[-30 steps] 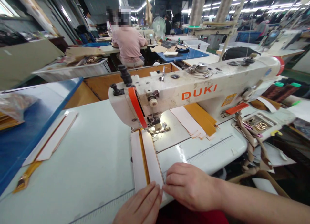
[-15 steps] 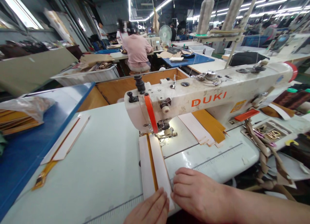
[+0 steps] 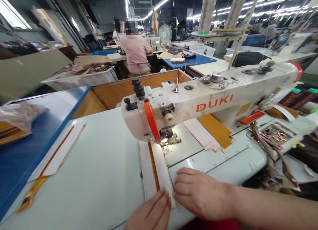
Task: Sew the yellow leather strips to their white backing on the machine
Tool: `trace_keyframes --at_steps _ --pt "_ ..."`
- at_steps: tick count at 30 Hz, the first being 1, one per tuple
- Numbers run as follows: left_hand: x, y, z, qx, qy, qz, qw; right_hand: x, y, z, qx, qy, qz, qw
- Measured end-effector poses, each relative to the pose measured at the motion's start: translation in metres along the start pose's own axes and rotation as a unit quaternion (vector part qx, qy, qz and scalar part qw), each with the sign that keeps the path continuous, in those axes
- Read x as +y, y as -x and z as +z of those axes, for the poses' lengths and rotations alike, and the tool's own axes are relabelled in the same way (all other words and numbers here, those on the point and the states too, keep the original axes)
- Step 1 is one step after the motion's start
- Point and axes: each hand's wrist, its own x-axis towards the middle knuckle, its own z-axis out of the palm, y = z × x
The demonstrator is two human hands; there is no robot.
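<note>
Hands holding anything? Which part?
Pressed, not gripped: white-and-yellow strip, near end; left hand with fingers on top, right hand with fingers against its edge.

Light: long fluorescent tubes (image 3: 161, 6) strung overhead, pretty bright
Windows: one window (image 3: 12, 14) set into the left wall (image 3: 67, 21)
Furniture: blue-topped workbench (image 3: 196, 60), pedestal fan (image 3: 165, 33) placed behind

A single head-worn camera looks forward and down from just behind the near edge of the white bench (image 3: 99, 177), close above the person's own left hand (image 3: 149, 211) and right hand (image 3: 202, 193), which enter along the bottom of the view. The wide view tilts slightly, with the DUKI sewing machine (image 3: 188, 104) close ahead across its right half, and reaches beyond the bench's far edge to a seated co-worker (image 3: 136, 51) well away.
</note>
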Motion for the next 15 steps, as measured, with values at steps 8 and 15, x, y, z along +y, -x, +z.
trace_keyframes --at_steps 8,15 --pt "-0.033 -0.017 0.007 -0.003 0.030 -0.030 0.999 0.034 -0.018 0.009 0.026 0.033 0.013 0.999" --pt "-0.061 -0.033 0.014 -0.003 -0.019 -0.012 1.000 0.060 -0.034 0.010 0.048 0.068 0.025 0.996"
